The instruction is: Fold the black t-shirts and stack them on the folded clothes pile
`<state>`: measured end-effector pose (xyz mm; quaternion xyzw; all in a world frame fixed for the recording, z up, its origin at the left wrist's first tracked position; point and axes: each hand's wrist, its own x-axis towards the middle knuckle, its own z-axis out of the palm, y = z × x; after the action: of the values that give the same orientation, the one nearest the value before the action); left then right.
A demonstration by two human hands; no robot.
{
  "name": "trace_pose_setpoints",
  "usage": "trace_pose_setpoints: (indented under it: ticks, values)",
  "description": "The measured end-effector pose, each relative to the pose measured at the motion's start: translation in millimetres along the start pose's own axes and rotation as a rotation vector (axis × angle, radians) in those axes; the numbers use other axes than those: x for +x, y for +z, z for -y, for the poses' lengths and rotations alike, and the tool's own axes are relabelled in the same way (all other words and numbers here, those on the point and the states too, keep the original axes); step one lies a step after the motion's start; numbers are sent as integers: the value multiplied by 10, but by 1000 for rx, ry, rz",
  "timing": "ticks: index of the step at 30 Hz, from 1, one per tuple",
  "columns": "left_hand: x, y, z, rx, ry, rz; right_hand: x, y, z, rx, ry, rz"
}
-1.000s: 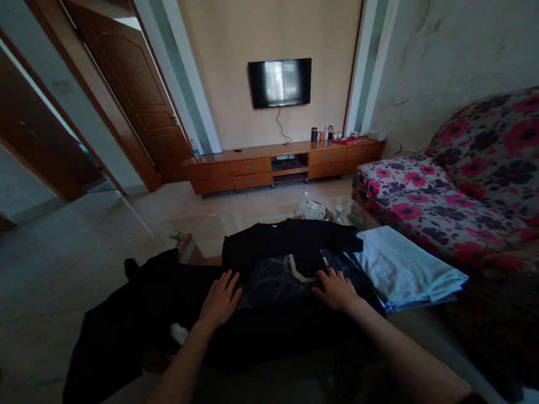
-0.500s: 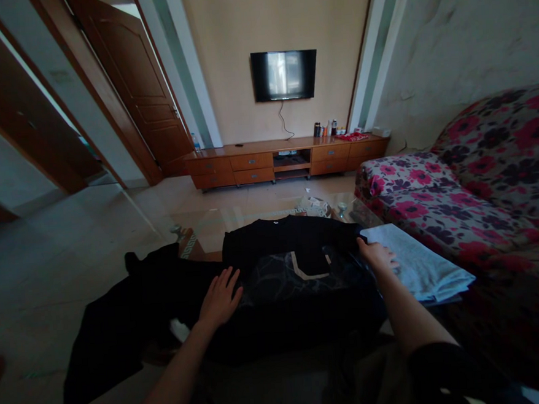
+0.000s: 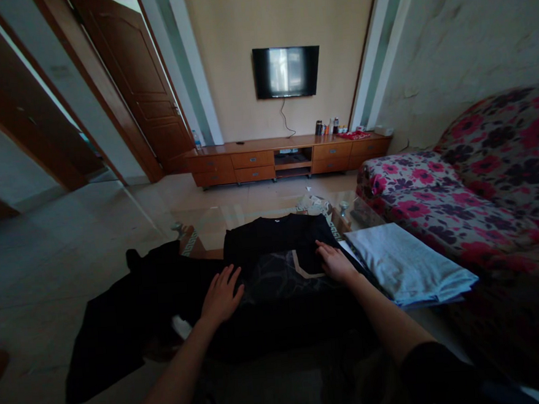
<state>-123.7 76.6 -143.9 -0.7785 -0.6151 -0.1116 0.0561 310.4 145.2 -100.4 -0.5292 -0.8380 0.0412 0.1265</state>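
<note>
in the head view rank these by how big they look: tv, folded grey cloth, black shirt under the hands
1. black shirt
2. folded grey cloth
3. tv, smallest here, but it is farthest from the camera

Left hand [image 3: 220, 294] and right hand [image 3: 334, 262] are bare, as are both forearms. A dark sleeve [image 3: 441, 374], probably black in this dim view, covers the right upper arm above the elbow.

Just right of my fingers [image 3: 324, 251] a folded pale-blue garment [image 3: 407, 263] lies on the glass worktop [image 3: 215, 221], with the floral sofa [image 3: 489, 168] beyond it. Left of them sprawls a loose black garment [image 3: 120, 317]. Far ahead, a wooden TV cabinet [image 3: 257, 160] carries bottles [image 3: 326, 127]. A television [image 3: 287, 71] hangs above it, and a brown door [image 3: 136, 82] stands further left.
</note>
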Motion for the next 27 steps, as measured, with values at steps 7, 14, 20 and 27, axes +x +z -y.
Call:
trace_pose_setpoints:
  ticks: [7, 14, 20, 27]
  values:
    - [6, -5, -11, 0, -8, -4, -60, -46, 11, -168, 341, -49]
    - [1, -41, -28, -4, -9, -8, -188, -212, -240, -286, 662, -157]
    - [3, -46, -37, -12, -14, 0, -209, -237, -304, -238, 592, -62]
    - [3, -31, 1, 25, 8, 45, -227, -235, -320, -233, 715, -139]
